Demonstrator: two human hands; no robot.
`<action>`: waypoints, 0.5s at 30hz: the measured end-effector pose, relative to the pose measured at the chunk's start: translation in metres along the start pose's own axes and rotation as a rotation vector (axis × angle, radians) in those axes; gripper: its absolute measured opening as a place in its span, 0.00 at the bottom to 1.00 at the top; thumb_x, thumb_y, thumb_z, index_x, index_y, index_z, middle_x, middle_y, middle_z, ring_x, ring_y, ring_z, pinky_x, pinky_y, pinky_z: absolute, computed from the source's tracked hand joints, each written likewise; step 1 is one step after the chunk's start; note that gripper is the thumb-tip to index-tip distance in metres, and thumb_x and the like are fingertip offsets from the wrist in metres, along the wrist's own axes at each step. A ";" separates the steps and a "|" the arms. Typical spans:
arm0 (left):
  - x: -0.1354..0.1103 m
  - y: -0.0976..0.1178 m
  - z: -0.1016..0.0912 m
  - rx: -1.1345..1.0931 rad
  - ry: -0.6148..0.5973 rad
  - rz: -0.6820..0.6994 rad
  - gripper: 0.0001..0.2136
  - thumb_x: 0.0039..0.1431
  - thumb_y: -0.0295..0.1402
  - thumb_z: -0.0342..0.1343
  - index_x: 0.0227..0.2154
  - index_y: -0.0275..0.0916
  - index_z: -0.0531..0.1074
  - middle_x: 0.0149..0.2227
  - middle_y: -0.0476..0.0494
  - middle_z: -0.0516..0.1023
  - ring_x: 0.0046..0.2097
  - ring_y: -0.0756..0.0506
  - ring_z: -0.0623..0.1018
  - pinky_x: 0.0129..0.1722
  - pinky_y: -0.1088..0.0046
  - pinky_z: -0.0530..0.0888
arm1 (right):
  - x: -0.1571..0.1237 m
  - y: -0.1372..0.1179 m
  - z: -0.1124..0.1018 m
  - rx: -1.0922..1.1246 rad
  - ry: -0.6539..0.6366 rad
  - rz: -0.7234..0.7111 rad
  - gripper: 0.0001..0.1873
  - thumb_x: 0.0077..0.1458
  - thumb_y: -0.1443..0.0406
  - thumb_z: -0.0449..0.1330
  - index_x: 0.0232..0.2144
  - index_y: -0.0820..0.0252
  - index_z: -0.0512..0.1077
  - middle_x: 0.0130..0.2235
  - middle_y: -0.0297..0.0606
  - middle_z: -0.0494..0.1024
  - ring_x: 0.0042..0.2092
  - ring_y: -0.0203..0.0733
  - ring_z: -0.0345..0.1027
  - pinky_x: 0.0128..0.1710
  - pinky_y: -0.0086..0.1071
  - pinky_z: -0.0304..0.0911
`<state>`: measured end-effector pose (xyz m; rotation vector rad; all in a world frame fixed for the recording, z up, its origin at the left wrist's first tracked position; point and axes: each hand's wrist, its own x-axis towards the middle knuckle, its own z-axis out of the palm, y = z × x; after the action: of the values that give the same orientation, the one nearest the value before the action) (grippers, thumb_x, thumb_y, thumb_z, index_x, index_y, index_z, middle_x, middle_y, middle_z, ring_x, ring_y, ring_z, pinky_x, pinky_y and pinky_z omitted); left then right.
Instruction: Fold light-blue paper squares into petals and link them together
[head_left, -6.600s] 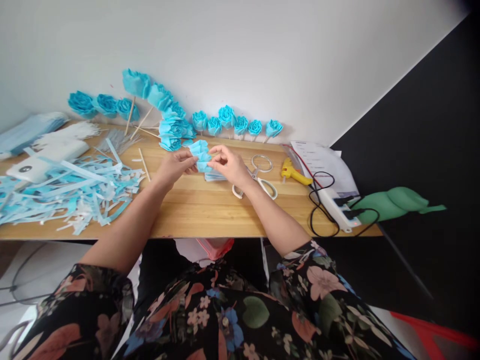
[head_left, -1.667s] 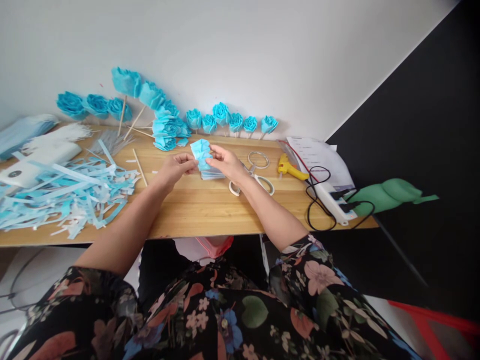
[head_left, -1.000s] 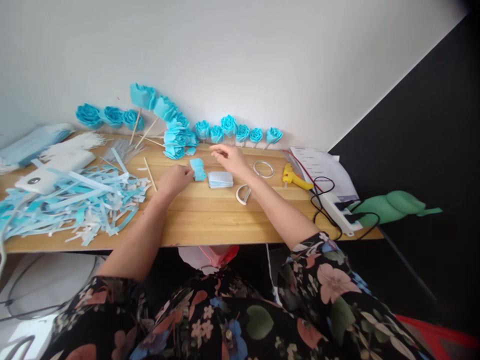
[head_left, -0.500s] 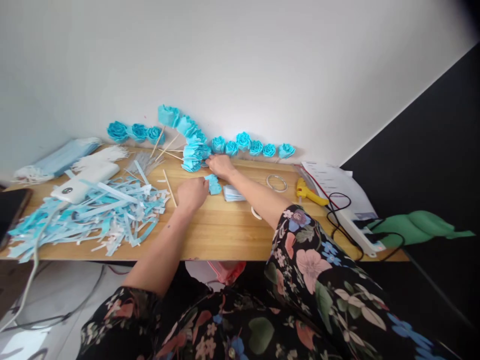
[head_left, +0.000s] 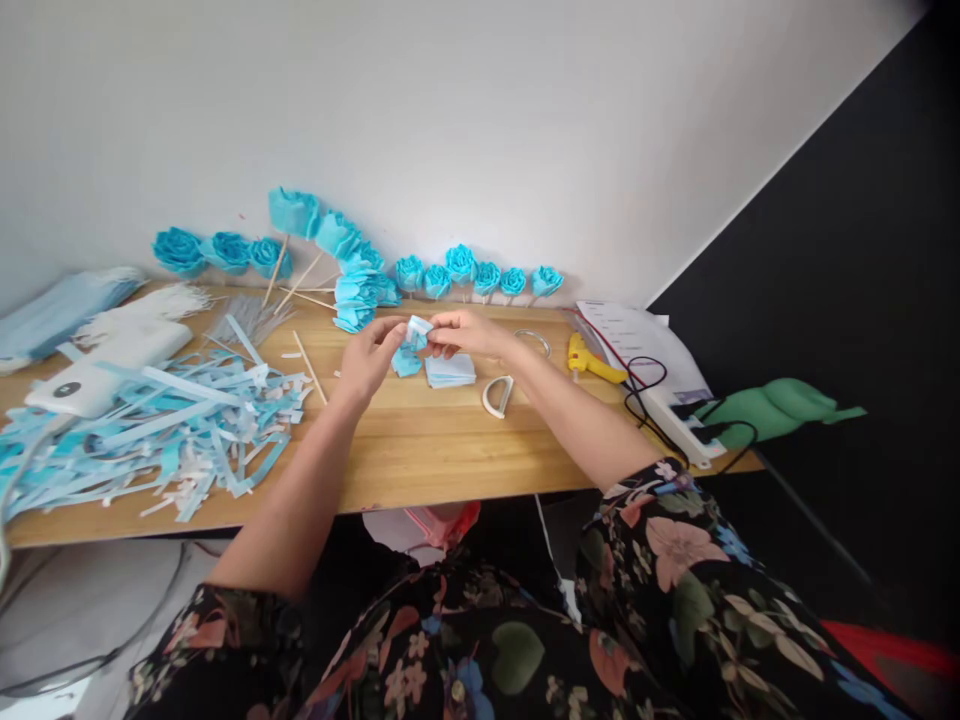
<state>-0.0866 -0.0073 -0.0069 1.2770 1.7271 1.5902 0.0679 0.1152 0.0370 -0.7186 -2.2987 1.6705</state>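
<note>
My left hand (head_left: 369, 356) and my right hand (head_left: 463, 333) meet above the wooden table (head_left: 420, 450). Both pinch a small folded piece of light blue paper (head_left: 411, 346) held just over the tabletop. A small stack of pale blue paper pieces (head_left: 451, 370) lies on the table right under my right hand. Behind my hands, a pile of finished blue paper roses (head_left: 355, 285) leans on wooden sticks against the wall.
A heap of blue and white paper strips (head_left: 150, 420) covers the left of the table, with a white device (head_left: 97, 365) on it. White scissors (head_left: 498, 394), a yellow glue gun (head_left: 592, 358), a power strip with black cables (head_left: 679, 415) and papers lie to the right.
My right hand came back from the pile of roses at the wall to the folded paper. My left hand lifted the paper off the table. The view swung back to the right.
</note>
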 end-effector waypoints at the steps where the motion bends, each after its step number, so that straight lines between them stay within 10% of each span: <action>1: 0.000 0.001 0.001 -0.070 -0.059 -0.025 0.19 0.55 0.49 0.57 0.39 0.38 0.76 0.35 0.44 0.79 0.36 0.45 0.74 0.36 0.71 0.68 | -0.004 0.000 0.000 -0.033 -0.018 -0.005 0.06 0.57 0.69 0.59 0.29 0.63 0.75 0.30 0.34 0.80 0.29 0.29 0.71 0.29 0.23 0.67; 15: -0.001 -0.003 0.008 -0.325 -0.090 -0.116 0.18 0.43 0.47 0.68 0.26 0.39 0.70 0.21 0.52 0.71 0.24 0.52 0.68 0.28 0.74 0.66 | -0.014 0.021 0.028 0.052 0.197 -0.196 0.14 0.53 0.55 0.63 0.28 0.61 0.72 0.28 0.32 0.75 0.31 0.32 0.68 0.29 0.23 0.65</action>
<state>-0.0808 -0.0040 -0.0115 1.0531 1.3925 1.6382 0.0730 0.0902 0.0097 -0.5967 -2.1069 1.4960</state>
